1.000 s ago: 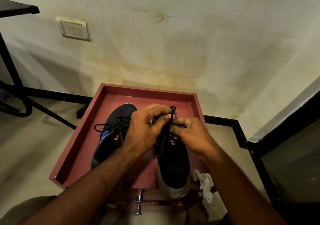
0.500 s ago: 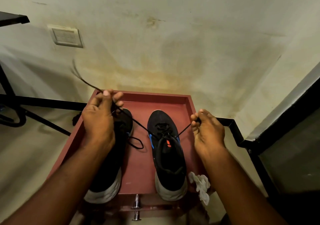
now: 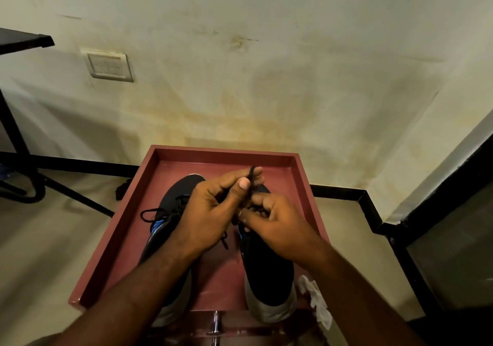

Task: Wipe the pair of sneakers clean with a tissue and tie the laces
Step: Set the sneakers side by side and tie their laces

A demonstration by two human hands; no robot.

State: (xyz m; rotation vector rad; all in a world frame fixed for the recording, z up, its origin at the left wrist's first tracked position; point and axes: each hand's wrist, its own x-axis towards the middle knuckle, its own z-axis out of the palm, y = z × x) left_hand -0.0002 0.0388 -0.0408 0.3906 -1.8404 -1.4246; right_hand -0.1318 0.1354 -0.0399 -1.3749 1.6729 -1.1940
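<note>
Two black sneakers with blue accents and pale soles sit side by side in a red tray (image 3: 302, 175). The left sneaker (image 3: 170, 212) has a loose lace loop hanging to its left. Above the right sneaker (image 3: 266, 271) both hands meet over its laces. My left hand (image 3: 213, 212) pinches a black lace loop (image 3: 251, 175) upright between thumb and fingers. My right hand (image 3: 277, 225) curls round the other lace strand just below it. A crumpled white tissue (image 3: 314, 300) lies at the tray's near right corner.
The tray stands on a stool with a metal knob (image 3: 214, 327) at its near edge. A stained wall with a switch plate (image 3: 109, 65) rises behind. Black metal furniture legs (image 3: 18, 143) stand at the left, and a dark frame (image 3: 400, 233) at the right.
My hands had pulled the right sneaker's lace ends wide apart; now they have come back together over the shoe, and the left hand holds a loop upright.
</note>
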